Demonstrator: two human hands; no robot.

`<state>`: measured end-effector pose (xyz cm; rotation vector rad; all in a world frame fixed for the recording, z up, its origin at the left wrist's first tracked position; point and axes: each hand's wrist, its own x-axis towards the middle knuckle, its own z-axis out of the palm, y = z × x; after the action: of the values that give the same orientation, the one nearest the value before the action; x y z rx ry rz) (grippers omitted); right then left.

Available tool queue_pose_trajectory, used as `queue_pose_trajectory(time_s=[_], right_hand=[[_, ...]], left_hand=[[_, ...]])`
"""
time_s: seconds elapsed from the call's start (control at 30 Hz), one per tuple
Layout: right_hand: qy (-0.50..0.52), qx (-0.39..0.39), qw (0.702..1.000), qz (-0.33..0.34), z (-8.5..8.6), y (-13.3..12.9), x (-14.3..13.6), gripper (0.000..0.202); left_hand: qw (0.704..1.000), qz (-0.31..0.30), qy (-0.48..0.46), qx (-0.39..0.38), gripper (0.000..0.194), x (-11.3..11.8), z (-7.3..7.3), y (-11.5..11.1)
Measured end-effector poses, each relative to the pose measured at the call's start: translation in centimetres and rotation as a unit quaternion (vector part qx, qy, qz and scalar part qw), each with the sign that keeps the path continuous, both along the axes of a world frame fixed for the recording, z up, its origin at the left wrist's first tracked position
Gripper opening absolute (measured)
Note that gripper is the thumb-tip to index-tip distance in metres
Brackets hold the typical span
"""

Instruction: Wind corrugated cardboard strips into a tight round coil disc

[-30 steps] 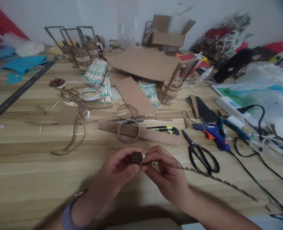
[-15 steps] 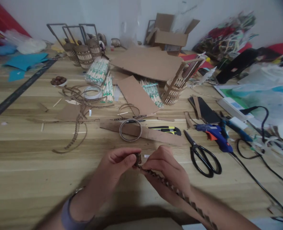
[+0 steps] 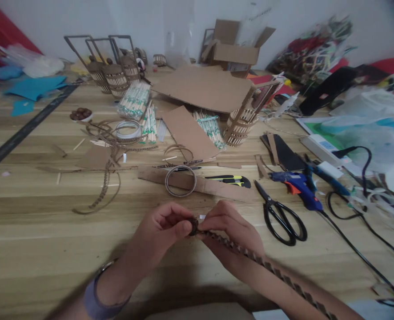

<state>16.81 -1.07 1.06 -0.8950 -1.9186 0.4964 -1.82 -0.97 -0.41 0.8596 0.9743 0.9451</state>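
My left hand [image 3: 165,231] pinches a small tightly rolled coil of corrugated cardboard strip [image 3: 193,226] between thumb and fingers. My right hand [image 3: 232,231] holds the same strip just right of the coil. The loose tail of the strip [image 3: 277,273] runs from the coil down along my right forearm toward the lower right corner. Both hands hover low over the wooden table [image 3: 33,240], near its front edge.
Just beyond my hands lie a cardboard ring [image 3: 180,181] on a long cardboard strip, a yellow-black utility knife [image 3: 232,180], black scissors [image 3: 279,215] and a blue glue gun [image 3: 299,189] with a black cord. Cardboard sheets, stick bundles, small woven baskets and an open box sit farther back.
The strip's tail swung from lying out to the right over the table to running down along my right forearm. The coil turned edge-on between my fingers.
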Motion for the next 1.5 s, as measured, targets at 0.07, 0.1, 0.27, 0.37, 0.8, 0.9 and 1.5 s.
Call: queue_pose_trajectory(time_s=[0.07,0.1,0.27,0.37,0.8,0.9,1.5], right_hand=[[0.022,-0.012,1.000,0.004,-0.2,0.0,0.0,0.006],[0.034,-0.017,0.999,0.008,-0.3,0.1,-0.1,0.007],[0.046,-0.040,0.998,0.022,-0.6,0.3,0.0,0.008],[0.051,-0.040,0.997,0.035,-0.7,0.5,0.1,0.007],[-0.078,-0.033,0.996,0.034,-2.5,3.7,1.7,0.011],[-0.213,0.012,0.977,-0.012,-3.3,4.8,1.8,0.016],[-0.289,0.178,0.940,-0.039,-3.1,5.2,1.2,0.021]], left_hand=[[1.000,-0.014,0.010,0.022,0.017,-0.1,0.1,0.0],[0.999,-0.022,0.018,0.034,0.016,-0.2,0.1,-0.1],[0.991,-0.073,0.074,0.081,0.020,-0.7,0.5,-0.1],[0.984,-0.094,0.105,0.110,0.027,-1.0,0.6,-0.1],[0.904,-0.038,0.357,0.234,0.023,-2.9,1.9,1.4],[0.908,-0.002,0.363,0.208,0.024,-3.8,2.1,1.8],[0.920,0.014,0.288,0.265,0.017,-4.5,2.2,2.1]])
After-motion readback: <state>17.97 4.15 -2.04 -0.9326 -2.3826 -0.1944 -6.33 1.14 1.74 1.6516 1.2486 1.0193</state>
